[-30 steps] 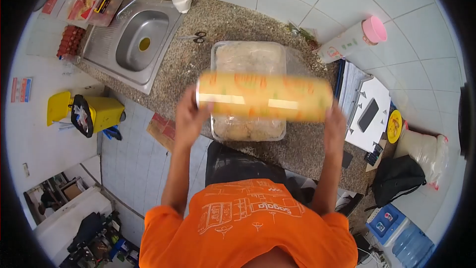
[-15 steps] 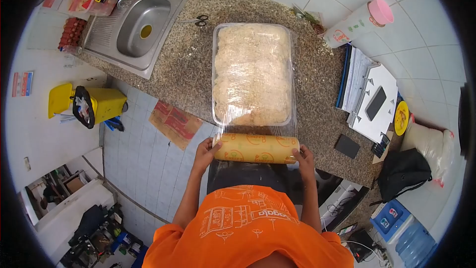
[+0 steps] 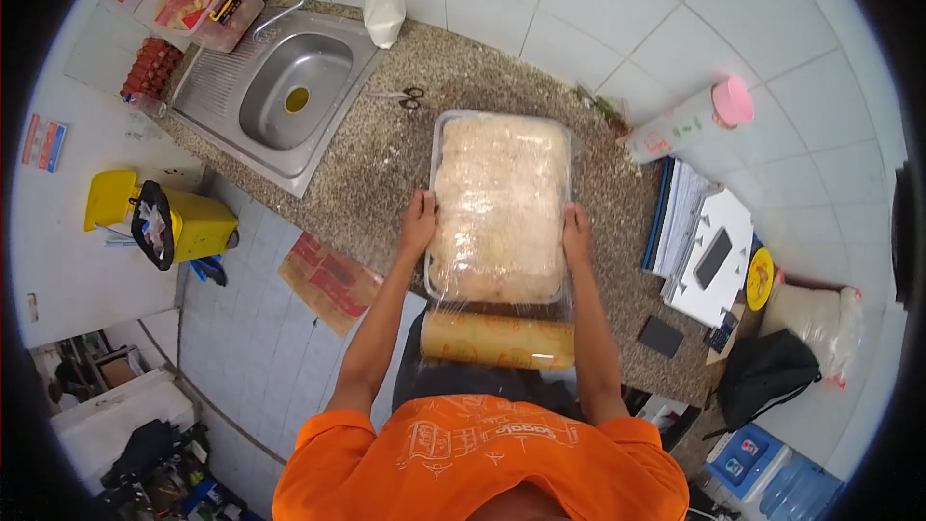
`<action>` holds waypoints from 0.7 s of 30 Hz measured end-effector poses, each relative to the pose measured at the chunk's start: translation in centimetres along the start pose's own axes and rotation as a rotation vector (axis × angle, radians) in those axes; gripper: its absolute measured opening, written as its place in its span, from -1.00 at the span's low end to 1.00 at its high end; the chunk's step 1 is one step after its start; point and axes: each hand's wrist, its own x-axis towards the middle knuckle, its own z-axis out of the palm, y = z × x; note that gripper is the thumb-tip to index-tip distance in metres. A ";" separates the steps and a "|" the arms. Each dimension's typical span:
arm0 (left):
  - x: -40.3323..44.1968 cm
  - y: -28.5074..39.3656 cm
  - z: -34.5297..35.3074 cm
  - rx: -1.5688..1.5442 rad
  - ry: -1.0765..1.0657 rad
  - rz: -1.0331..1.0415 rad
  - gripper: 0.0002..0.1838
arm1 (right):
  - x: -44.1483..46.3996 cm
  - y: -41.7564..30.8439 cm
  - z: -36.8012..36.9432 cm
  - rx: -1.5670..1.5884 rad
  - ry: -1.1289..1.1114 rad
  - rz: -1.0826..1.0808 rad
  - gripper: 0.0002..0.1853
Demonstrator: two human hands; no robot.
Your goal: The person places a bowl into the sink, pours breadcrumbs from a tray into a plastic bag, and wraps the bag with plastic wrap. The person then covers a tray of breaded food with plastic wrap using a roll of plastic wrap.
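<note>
A clear tray of pale, crumb-coated food lies on the speckled counter under shiny plastic film. My left hand grips the tray's left side, fingers closed at the rim. On the opposite side, my right hand holds the right rim. The yellow film roll is below the tray's near edge, against my body, with no hand on it. Film stretches from the roll up over the tray.
Scissors lie beyond the tray, near the sink. A white bag stands behind the sink. Right of the tray are a binder with a phone, a dark flat object and another roll with a pink cup.
The roll was lifted over the tray, then drawn down to its near edge, stretching film across. Since then both hands have let go of the roll and taken hold of the tray's sides.
</note>
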 end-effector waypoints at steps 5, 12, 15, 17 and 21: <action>0.6 1.2 0.2 -0.068 0.074 0.030 -0.66 | 0.2 -1.7 -1.0 0.081 -0.076 0.003 -0.59; 6.8 14.3 -2.0 -0.273 0.080 0.312 -0.73 | 5.0 -13.4 -8.7 0.031 0.186 -0.387 -0.62; 7.2 27.7 -5.8 -0.437 0.047 0.325 -0.71 | 6.9 -24.3 -15.3 -0.016 0.212 -0.385 -0.61; 5.7 35.0 -8.2 -0.516 0.102 0.425 -0.69 | 9.4 -27.9 -20.1 -0.058 0.319 -0.539 -0.57; 3.0 41.1 -12.0 -0.576 -0.084 0.447 -0.67 | -1.3 -38.8 -22.9 0.115 0.316 -0.558 -0.54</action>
